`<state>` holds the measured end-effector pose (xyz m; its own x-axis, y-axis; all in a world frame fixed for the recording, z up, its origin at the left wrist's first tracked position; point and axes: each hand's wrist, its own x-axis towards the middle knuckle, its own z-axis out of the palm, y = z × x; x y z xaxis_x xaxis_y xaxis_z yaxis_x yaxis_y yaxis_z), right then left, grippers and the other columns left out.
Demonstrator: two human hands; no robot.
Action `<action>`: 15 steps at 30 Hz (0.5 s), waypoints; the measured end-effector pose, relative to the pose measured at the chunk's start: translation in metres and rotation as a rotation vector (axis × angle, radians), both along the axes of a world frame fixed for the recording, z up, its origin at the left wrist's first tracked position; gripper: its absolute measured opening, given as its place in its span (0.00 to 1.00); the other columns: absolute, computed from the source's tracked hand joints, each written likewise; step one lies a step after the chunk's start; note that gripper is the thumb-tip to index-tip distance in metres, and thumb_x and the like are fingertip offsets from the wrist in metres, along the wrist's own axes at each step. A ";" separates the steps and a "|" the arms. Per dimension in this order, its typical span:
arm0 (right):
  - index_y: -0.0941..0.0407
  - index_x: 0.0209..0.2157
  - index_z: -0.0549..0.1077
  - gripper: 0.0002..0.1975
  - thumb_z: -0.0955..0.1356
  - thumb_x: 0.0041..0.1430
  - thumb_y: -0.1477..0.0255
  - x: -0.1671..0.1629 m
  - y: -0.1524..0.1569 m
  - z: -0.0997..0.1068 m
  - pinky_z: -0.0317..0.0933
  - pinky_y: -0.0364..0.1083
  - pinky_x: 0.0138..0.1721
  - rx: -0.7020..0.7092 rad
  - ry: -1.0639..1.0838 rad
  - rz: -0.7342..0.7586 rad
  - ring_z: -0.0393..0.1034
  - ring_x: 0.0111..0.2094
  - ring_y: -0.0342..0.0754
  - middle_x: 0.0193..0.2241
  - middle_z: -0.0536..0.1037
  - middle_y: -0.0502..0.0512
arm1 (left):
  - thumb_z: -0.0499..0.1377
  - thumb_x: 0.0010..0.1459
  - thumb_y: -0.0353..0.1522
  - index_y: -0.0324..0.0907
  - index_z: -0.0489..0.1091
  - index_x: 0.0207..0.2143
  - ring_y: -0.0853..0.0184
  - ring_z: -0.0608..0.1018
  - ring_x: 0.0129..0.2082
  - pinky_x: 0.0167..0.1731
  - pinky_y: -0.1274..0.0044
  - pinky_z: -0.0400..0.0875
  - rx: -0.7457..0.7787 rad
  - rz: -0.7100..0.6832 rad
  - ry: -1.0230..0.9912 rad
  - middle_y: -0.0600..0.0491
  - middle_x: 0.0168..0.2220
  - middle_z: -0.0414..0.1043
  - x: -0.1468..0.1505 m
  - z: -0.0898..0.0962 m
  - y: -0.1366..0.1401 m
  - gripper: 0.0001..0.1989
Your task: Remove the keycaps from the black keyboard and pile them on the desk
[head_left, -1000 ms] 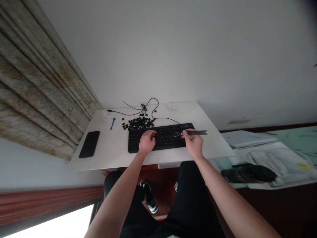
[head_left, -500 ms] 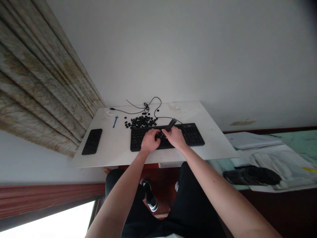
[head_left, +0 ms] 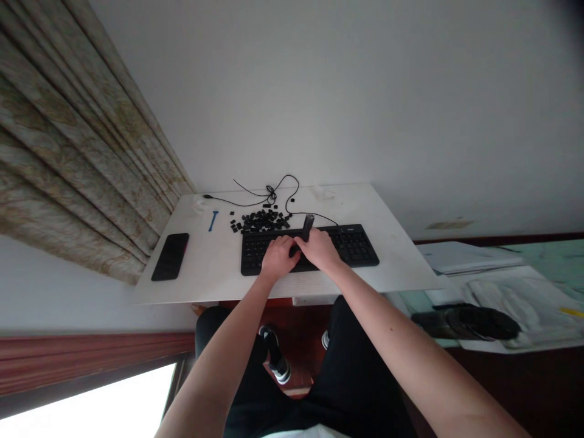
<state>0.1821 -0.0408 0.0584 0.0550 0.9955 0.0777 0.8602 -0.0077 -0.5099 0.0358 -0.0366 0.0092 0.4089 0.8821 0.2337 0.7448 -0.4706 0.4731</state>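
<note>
A black keyboard (head_left: pixel 360 246) lies on the white table. My right hand (head_left: pixel 319 246) is closed around the dark handle of what looks like a wire keycap puller (head_left: pixel 308 226), held upright over the middle of the keyboard. Close against it, my left hand (head_left: pixel 277 257) rests over the keyboard with bent fingers, thumb and forefinger meeting near the puller's lower end. Whatever those fingertips pinch is hidden. Behind the keyboard's left half lies a loose pile of black keycaps (head_left: pixel 262 221).
A black cable (head_left: pixel 271 194) winds behind the keycaps. To the left lie a small blue tool (head_left: pixel 213 221) and a phone (head_left: pixel 170 257). The white table (head_left: pixel 396 267) meets the wall at the back. Right of it, a lower surface bears papers (head_left: pixel 469 258) and a dark object (head_left: pixel 486 321).
The puller has swung from leaning right to nearly upright. My right hand has shifted slightly left, so both hands now touch or nearly touch.
</note>
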 end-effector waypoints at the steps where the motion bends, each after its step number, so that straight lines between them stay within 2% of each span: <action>1: 0.57 0.37 0.76 0.10 0.69 0.61 0.65 -0.002 0.001 0.001 0.69 0.52 0.41 -0.011 -0.018 -0.002 0.78 0.39 0.60 0.32 0.81 0.64 | 0.60 0.60 0.31 0.43 0.70 0.39 0.57 0.74 0.46 0.47 0.66 0.67 0.000 0.009 0.011 0.48 0.40 0.73 0.000 0.000 0.000 0.04; 8: 0.57 0.38 0.75 0.10 0.68 0.62 0.65 -0.005 0.002 0.002 0.68 0.50 0.39 0.022 -0.064 -0.008 0.78 0.35 0.58 0.30 0.80 0.63 | 0.55 0.65 0.29 0.43 0.70 0.38 0.57 0.74 0.45 0.45 0.67 0.66 0.012 0.038 0.008 0.47 0.40 0.75 0.001 -0.002 0.001 0.04; 15: 0.56 0.36 0.75 0.10 0.68 0.62 0.64 -0.001 0.005 -0.002 0.68 0.50 0.40 0.050 -0.036 -0.011 0.78 0.36 0.58 0.30 0.80 0.61 | 0.55 0.65 0.27 0.44 0.70 0.40 0.58 0.75 0.44 0.45 0.67 0.66 0.002 0.049 -0.016 0.48 0.40 0.75 0.001 -0.001 0.000 0.06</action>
